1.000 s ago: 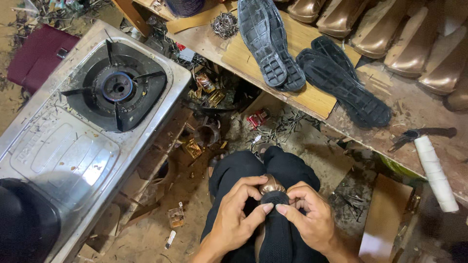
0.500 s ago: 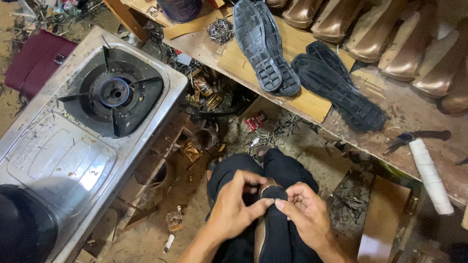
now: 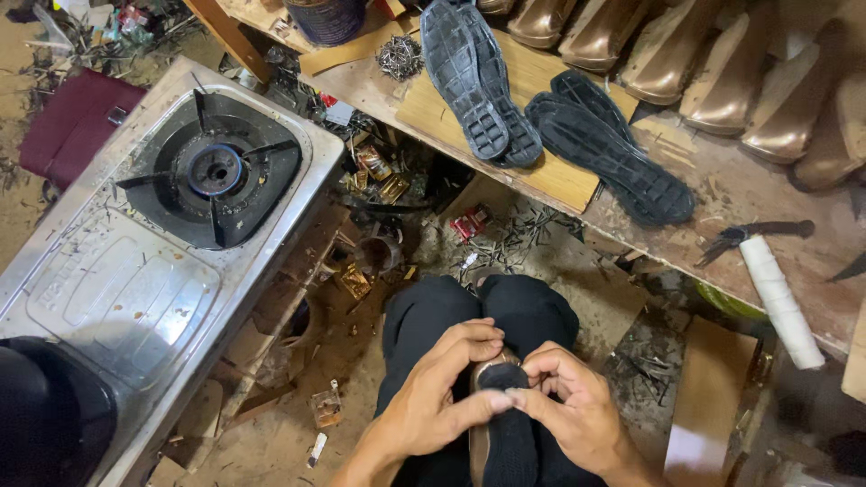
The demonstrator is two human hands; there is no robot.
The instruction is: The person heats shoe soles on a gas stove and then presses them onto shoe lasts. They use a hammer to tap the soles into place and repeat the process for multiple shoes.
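I sit with my knees in black trousers point(image 3: 424, 316) at the bottom middle of the head view. Between them stands a brown shoe last wrapped in a black upper point(image 3: 501, 433). My left hand point(image 3: 442, 388) grips it from the left, thumb pressed across the black material. My right hand point(image 3: 573, 410) holds it from the right, fingertips meeting the left thumb near the toe. On the wooden bench point(image 3: 749, 194) beyond my knees lie black rubber soles point(image 3: 478, 86), another pair point(image 3: 609, 158) to their right.
A steel gas stove point(image 3: 135, 271) with a black burner point(image 3: 215, 169) stands at the left. Bronze shoe lasts point(image 3: 713, 63) line the bench back. A white roll point(image 3: 780, 302) and a dark tool point(image 3: 749, 234) lie at right. Scraps litter the floor.
The view has shifted slightly. My hands stay on the shoe; the left thumb has slid across the black upper toward the right fingertips.
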